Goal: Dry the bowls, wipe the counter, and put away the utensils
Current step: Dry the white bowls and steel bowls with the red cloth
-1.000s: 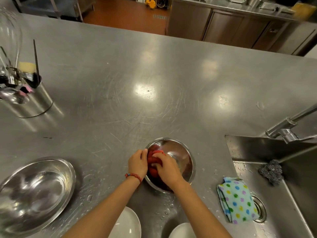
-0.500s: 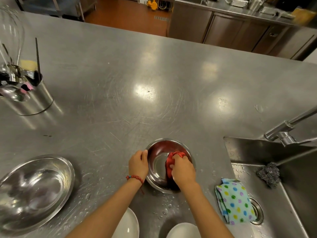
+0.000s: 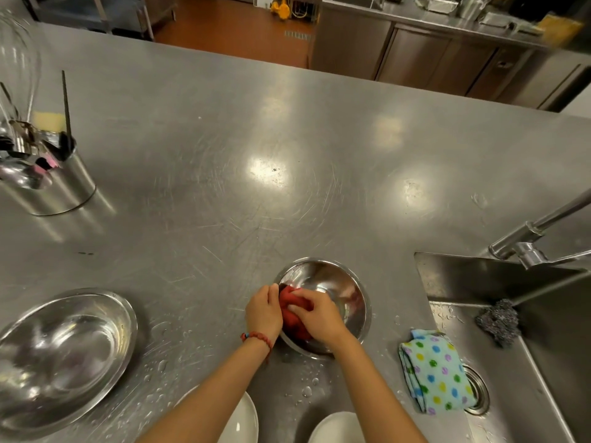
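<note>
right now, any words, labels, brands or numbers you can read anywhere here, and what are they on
None can be read.
Small steel bowl, large steel bowl, utensil holder: no marking shows.
Red cloth and dotted cloth: colour and pattern only, no label.
Yellow item on the far counter: too blurred to tell whether it bears print.

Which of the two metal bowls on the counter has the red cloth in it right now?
The smaller metal bowl near the sink, where both hands work the red cloth. The larger bowl at the left holds no cloth.
</note>
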Demonstrator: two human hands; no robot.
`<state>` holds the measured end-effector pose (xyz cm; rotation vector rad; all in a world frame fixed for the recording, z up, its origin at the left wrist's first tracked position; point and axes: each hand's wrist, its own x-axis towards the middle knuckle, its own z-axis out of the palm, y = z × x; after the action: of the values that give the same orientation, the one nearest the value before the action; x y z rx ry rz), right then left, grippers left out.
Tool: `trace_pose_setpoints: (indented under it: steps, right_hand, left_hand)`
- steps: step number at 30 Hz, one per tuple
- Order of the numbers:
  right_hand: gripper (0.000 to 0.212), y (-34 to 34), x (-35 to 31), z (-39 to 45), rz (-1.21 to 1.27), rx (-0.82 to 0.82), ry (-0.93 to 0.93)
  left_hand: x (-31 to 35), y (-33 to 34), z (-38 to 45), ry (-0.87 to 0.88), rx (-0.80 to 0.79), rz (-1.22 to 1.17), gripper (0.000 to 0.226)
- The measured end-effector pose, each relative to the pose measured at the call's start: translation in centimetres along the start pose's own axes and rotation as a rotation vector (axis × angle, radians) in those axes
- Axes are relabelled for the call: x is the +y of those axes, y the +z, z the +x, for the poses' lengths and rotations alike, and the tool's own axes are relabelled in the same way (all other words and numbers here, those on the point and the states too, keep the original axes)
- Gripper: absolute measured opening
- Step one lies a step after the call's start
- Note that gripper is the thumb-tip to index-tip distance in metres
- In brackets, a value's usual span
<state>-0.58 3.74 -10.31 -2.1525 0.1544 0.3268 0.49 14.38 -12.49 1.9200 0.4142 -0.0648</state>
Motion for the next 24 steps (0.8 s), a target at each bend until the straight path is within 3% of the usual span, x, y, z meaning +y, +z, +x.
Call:
trace_pose_setpoints:
  steps: [3, 8, 13, 16, 20, 24]
  right_hand:
    - [0.022, 0.4, 0.1, 0.1, 0.130, 0.072, -0.001]
    - [0.024, 2.1, -1.4, 1.4, 0.349, 0.493, 0.164]
    - [0.029, 1.9, -1.4, 2.2, 0.463, 0.728, 0.293]
    - [0.034, 1.9, -1.0, 2.3, 0.433, 0.616, 0.262]
    - [0.031, 1.4, 0.0, 1.2, 0.310, 0.250, 0.139]
    - [0.026, 0.8, 0.4, 0.7, 0.281, 0.192, 0.056]
  left_hand:
    - [0.0, 0.3, -0.3, 0.018, -0.007, 0.004, 0.033]
    - [-0.2, 0.7, -0.9, 0.060, 0.003, 0.016, 0.043]
    - [-0.4, 1.0, -1.3, 0.049, 0.006, -0.001, 0.042]
    - [-0.4, 1.1, -1.5, 0.046, 0.017, 0.000, 0.042]
    - [-0.4, 0.9, -0.9, 0.020, 0.037, -0.028, 0.041]
    - [-0.5, 0.9, -1.2, 0.018, 0.034, -0.008, 0.040]
